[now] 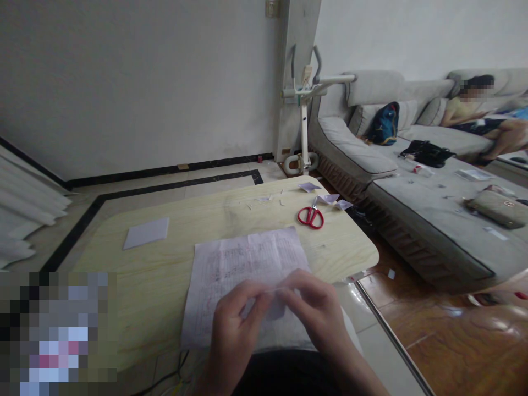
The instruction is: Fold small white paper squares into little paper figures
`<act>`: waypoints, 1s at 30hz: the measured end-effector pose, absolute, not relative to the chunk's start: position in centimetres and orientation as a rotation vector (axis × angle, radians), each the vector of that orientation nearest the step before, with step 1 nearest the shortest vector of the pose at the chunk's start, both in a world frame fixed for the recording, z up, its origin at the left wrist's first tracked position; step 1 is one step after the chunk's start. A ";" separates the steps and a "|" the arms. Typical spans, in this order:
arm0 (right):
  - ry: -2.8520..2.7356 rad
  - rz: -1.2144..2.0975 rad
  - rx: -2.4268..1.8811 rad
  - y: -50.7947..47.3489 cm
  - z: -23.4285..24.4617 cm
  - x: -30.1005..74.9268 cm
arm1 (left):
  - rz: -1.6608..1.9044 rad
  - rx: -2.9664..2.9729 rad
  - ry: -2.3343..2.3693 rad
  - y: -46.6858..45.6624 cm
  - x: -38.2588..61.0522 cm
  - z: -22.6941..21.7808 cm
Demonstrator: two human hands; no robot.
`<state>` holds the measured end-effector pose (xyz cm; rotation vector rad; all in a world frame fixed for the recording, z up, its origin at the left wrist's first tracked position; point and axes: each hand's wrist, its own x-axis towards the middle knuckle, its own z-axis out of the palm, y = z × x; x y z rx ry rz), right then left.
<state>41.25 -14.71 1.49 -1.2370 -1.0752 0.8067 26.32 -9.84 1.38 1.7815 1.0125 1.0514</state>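
Observation:
My left hand (pixel 237 319) and my right hand (pixel 315 313) meet over the near edge of a light wooden table (pixel 165 275). Both pinch a small pale piece of paper (pixel 270 305) between fingertips and thumbs. Under the hands lies a large sheet of paper (pixel 247 269) with faint printed and red marks. Red-handled scissors (pixel 311 215) lie further back on the right, beside several small paper scraps (pixel 330 199).
A small blank sheet (pixel 147 232) lies at the table's left. A grey sofa (pixel 412 181) with bags stands to the right, where a person (pixel 478 118) sits at the far end. A white exercise machine (pixel 304 110) is by the wall.

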 end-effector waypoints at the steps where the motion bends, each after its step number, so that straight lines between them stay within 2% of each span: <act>1: -1.081 0.804 -1.237 -14.7 1.5 41.3 | 1.060 1.776 1.007 -9.9 26.3 1.5; 17: -1.038 0.809 -1.179 -14.5 1.7 41.9 | 1.192 1.566 1.016 -10.4 26.6 2.3; 30: -1.012 0.852 -1.083 -14.7 1.5 41.3 | 1.173 1.638 0.975 -10.6 26.2 2.5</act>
